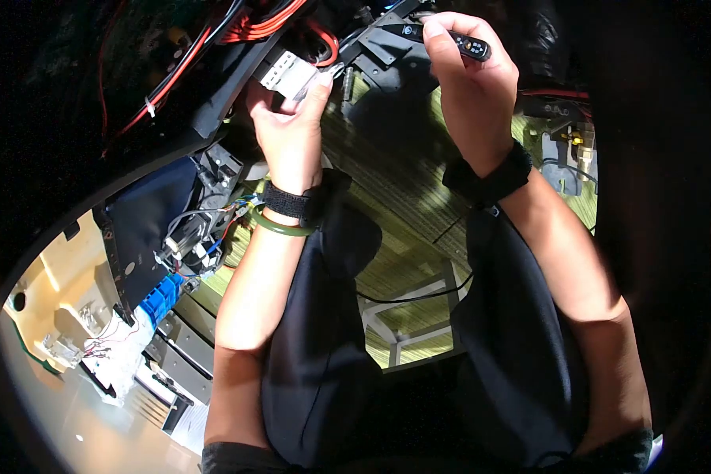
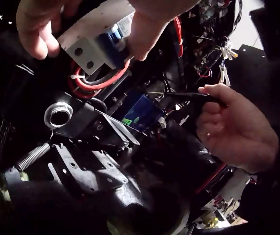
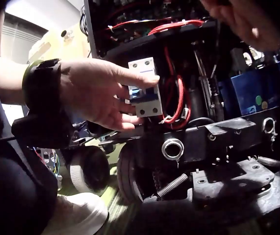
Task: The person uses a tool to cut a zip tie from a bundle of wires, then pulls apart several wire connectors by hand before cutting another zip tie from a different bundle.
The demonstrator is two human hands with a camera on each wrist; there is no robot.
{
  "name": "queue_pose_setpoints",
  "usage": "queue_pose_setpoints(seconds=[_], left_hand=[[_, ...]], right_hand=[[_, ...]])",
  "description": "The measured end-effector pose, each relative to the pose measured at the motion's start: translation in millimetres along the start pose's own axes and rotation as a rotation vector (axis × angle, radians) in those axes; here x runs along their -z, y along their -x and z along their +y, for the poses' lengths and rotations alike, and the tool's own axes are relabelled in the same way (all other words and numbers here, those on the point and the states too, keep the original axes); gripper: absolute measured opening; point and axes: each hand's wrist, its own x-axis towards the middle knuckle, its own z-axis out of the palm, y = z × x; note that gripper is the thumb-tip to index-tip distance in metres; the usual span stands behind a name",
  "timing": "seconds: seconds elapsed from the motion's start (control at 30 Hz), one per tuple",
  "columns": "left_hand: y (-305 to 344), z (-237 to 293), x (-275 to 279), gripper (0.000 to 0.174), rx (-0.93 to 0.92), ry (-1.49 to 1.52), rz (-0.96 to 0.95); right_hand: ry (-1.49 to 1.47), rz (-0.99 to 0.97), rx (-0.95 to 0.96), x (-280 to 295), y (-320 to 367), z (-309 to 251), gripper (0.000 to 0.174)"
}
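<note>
My left hand [image 1: 287, 142] grips a white two-pole circuit breaker [image 1: 290, 77] at the upper left of the head view. In the right wrist view, the thumb lies across the front of the breaker [image 3: 150, 108], next to its blue toggle, with the fingers behind. Red and black cables [image 3: 180, 98] loop close beside it. My right hand [image 1: 482, 95] holds a slim black screwdriver [image 1: 472, 47] by its handle. The left wrist view shows the screwdriver's thin metal shaft [image 2: 167, 93] pointing toward the breaker side, apart from it and overlapping the area by a blue box [image 2: 142, 111].
A black machine frame with a coil spring [image 3: 173, 185] and metal bracket plate [image 3: 233, 178] stands ahead. Bundled red wires [image 1: 265, 28] run along the top. Wired parts and a blue connector block [image 1: 162, 294] lie at left. Green striped flooring [image 1: 403, 237] shows between the legs.
</note>
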Motion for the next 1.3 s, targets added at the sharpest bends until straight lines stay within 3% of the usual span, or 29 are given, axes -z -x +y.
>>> queue_pose_setpoints(seconds=[0.4,0.5,0.53,0.6,0.7,0.77,0.9,0.97,1.07,1.1,1.27,1.3], left_hand=[[2.2,-2.2,5.2,0.048,-0.006,0.091,-0.002],[1.5,-6.8,7.7,0.044,0.108,0.120,-0.019],[3.3,-6.4,7.1,0.044,0.112,0.122,-0.020],[8.4,-2.7,6.6,0.030,0.270,0.283,0.017],[8.8,6.6,9.7,0.025,0.413,0.416,0.029],[6.1,12.8,12.7,0.025,0.517,0.505,0.057],[6.9,15.8,9.0,0.029,0.547,0.470,0.067],[6.9,12.2,8.9,0.029,0.543,0.487,0.065],[6.6,10.9,8.9,0.030,0.533,0.485,0.059],[6.9,11.0,8.7,0.030,0.531,0.469,0.055],[7.3,6.3,7.8,0.030,0.525,0.498,0.046],[8.2,6.7,7.3,0.024,0.530,0.499,0.028]], right_hand=[[0.107,-0.147,0.052,-1.8,1.1,0.3,0.014],[0.102,-0.176,0.080,-1.2,2.2,0.1,0.018],[0.121,-0.208,0.147,1.3,1.3,-4.6,0.007],[0.142,-0.240,0.210,0.4,-2.0,-11.4,0.011],[-0.001,-0.119,0.265,-5.5,-3.7,-10.1,0.018],[0.135,-0.221,0.275,0.4,-2.5,-3.2,0.018],[0.075,-0.223,0.208,-3.5,3.1,-8.5,0.013],[-0.158,-0.217,-0.148,-9.9,9.4,-21.7,0.015],[-0.364,-0.367,-0.009,-18.3,6.6,-5.6,0.024],[-0.382,-0.459,-0.137,-14.5,5.7,-12.4,0.026],[-0.242,-0.452,-0.056,-16.2,4.3,-11.6,0.026],[-0.222,-0.466,-0.053,-16.0,4.2,-9.9,0.026]])
